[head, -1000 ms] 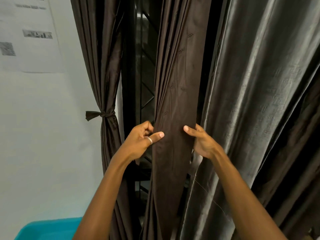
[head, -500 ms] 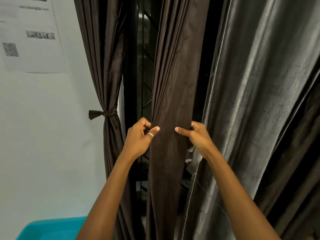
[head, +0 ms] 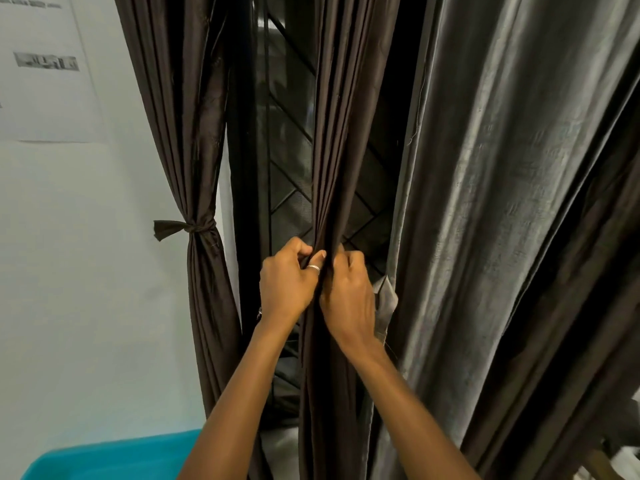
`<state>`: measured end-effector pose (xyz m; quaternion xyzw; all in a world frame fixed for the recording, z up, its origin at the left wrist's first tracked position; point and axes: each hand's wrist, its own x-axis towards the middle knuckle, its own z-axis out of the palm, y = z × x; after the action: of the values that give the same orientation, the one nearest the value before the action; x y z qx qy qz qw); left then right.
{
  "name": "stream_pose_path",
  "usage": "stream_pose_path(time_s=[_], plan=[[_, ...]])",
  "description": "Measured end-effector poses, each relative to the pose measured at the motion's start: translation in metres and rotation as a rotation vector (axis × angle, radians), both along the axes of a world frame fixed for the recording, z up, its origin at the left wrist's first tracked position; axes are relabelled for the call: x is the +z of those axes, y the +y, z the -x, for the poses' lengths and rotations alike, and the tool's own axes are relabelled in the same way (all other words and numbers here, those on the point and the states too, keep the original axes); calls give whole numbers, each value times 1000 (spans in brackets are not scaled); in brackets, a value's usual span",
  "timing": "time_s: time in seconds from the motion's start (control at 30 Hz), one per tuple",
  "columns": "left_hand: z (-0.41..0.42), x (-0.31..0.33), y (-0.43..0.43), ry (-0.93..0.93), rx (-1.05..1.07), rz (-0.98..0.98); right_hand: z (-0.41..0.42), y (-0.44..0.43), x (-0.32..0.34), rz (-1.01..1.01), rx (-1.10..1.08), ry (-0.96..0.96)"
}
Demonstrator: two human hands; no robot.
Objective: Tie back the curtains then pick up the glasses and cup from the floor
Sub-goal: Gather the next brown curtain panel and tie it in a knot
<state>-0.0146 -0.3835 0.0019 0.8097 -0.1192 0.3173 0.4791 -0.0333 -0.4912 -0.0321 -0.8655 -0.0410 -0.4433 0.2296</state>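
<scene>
A dark brown middle curtain panel [head: 341,133] hangs in front of a barred window. My left hand [head: 285,282], with a ring on the thumb, and my right hand [head: 349,296] grip this panel side by side, squeezing it into a narrow bunch at mid height. A second brown curtain [head: 183,133] on the left is gathered by a knotted fabric tie [head: 194,227]. A wide grey curtain [head: 502,202] hangs loose on the right. No glasses or cup are in view.
The black window grille [head: 287,188] shows between the curtains. A white wall [head: 86,271] with a printed paper sheet [head: 45,71] is on the left. A teal plastic tub [head: 114,459] sits at the lower left.
Both hands have moved together from the panel's two edges, gathering the flat middle curtain into a tight bunch. The view has shifted slightly closer.
</scene>
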Motion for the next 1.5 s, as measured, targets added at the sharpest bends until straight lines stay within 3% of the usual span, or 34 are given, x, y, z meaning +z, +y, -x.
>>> stream_pose_path(time_s=[0.1,0.37,0.5,0.6,0.73,0.83,0.97,1.03,1.2,1.33,1.5], plan=[[0,2,-2,28,-44,3,-2,9,-7,57,40,32],[6,10,4,182,-259,120,-4,7,-7,-66,234,99],[6,17,-2,202,-114,48,-5,0,0,-42,385,194],[1,16,1,166,-89,86,-1,-15,12,-219,542,300],[0,14,7,179,-152,105,-12,-39,29,-424,393,179],[3,16,9,205,-241,123,-22,-53,46,-405,404,332],[7,19,12,229,-322,144,-26,-59,63,-433,718,578],[6,20,15,234,-336,127,-22,-59,67,-410,741,639],[2,20,27,227,-290,71,-13,-64,73,-270,568,596],[-2,20,30,104,-104,-82,-11,-65,77,-209,369,536],[-3,26,22,72,26,-80,4,-53,76,-433,373,476]])
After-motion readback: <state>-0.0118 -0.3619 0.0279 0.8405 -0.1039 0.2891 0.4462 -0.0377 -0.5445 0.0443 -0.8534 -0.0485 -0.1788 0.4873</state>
